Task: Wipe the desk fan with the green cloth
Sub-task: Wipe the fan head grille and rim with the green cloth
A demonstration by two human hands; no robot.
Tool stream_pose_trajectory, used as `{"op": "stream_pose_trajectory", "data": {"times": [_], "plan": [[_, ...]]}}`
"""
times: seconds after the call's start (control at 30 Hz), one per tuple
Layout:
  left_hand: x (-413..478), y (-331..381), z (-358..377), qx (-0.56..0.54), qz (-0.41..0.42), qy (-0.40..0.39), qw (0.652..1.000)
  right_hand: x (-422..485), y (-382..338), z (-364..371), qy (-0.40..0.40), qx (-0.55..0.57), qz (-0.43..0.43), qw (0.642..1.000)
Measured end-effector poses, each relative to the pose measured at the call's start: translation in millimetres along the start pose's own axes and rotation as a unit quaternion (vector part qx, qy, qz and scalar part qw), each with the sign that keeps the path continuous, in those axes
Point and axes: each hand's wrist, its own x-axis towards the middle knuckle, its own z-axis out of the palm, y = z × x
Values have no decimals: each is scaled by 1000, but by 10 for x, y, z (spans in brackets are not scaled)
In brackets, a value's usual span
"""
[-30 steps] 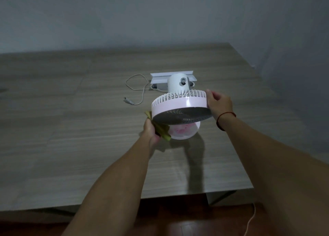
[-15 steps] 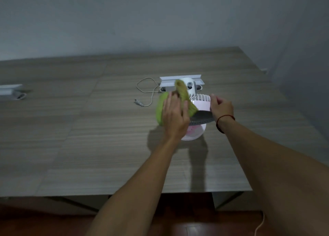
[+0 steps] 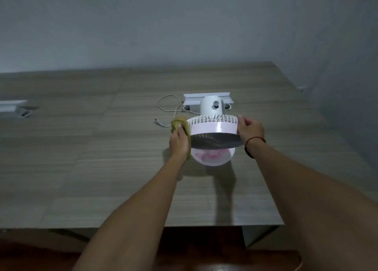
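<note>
A pink and white desk fan (image 3: pixel 213 127) stands on the wooden table (image 3: pixel 102 168), its head tilted face down over its round base. My left hand (image 3: pixel 180 142) presses the green cloth (image 3: pixel 179 122) against the left side of the fan's pink rim. My right hand (image 3: pixel 250 128), with a red string at the wrist, grips the rim's right side. The grille's dark face points down toward me.
A white cable with a plug (image 3: pixel 158 123) loops on the table behind the fan, beside a white rail-shaped piece (image 3: pixel 192 98). Another white piece (image 3: pixel 12 107) lies at the far left. A wall closes the back, and the table's near edge (image 3: pixel 143 226) runs below my forearms.
My left hand slid the cloth from the top of the fan head down to its left rim. The right hand kept its hold on the right side.
</note>
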Motion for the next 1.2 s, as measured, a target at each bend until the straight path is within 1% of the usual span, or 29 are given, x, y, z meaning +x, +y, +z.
{"op": "stream_pose_trajectory", "data": {"times": [0.07, 0.13, 0.2, 0.27, 0.3, 0.33, 0.4, 0.47, 0.53, 0.57, 0.6, 0.63, 0.67, 0.7, 0.77, 0.83, 0.9, 0.97, 1.0, 1.03, 1.13, 1.17, 1.2], "plan": [[-66, 79, 73, 27, 60, 9, 998, -7, -20, -11, 4, 3, 15, 1000], [-117, 150, 170, 80, 156, 27, 984, -15, -38, -4, 3, 1, 23, 1000], [-224, 228, 284, 143, 256, 19, 956, -14, -22, 27, -1, 6, 19, 1000], [-371, 313, 420, 199, 343, -7, 918, -19, -22, 35, -6, 15, 15, 1000], [-448, 357, 486, 221, 369, -14, 903, -22, -22, 23, -13, 29, 15, 999], [-498, 375, 539, 234, 379, -13, 895, -25, -27, -1, -24, 49, 20, 998], [-534, 396, 596, 249, 374, -14, 893, -29, -69, -89, -40, 87, 50, 994], [-511, 440, 557, 239, 362, -46, 900, -32, -147, -167, -41, 131, 84, 987], [-469, 523, 447, 172, 338, -86, 921, -44, -276, -154, -16, 145, 68, 987], [-440, 558, 382, 127, 322, -86, 934, -61, -355, -126, 8, 123, 42, 991], [-408, 576, 310, 85, 304, -67, 946, -90, -429, -79, 36, 86, 3, 996], [-367, 566, 234, 52, 283, -33, 957, -132, -490, -25, 57, 45, -50, 996], [-333, 540, 151, 29, 259, 2, 966, -193, -535, 39, 62, 7, -109, 992], [-307, 507, 64, 20, 230, 26, 973, -259, -554, 114, 52, -38, -171, 983], [-259, 424, -102, 46, 185, 29, 981, -376, -523, 270, 31, -153, -277, 948], [-199, 363, -236, 103, 173, -22, 979, -439, -452, 375, 15, -273, -321, 907], [-138, 348, -306, 126, 168, -122, 970, -438, -376, 412, -18, -370, -323, 871], [-83, 346, -325, 127, 168, -208, 955, -403, -308, 414, -34, -403, -330, 853], [-32, 329, -317, 131, 174, -221, 951, -385, -286, 403, -37, -397, -337, 853], [2, 323, -304, 148, 180, -216, 948, -374, -270, 381, -37, -384, -345, 856], [24, 340, -275, 223, 215, -175, 935, -324, -208, 262, -39, -319, -373, 870], [14, 354, -272, 237, 224, -171, 930, -280, -149, 216, -35, -289, -367, 883], [20, 358, -265, 242, 231, -171, 927, -237, -83, 163, -22, -248, -339, 907]]}}
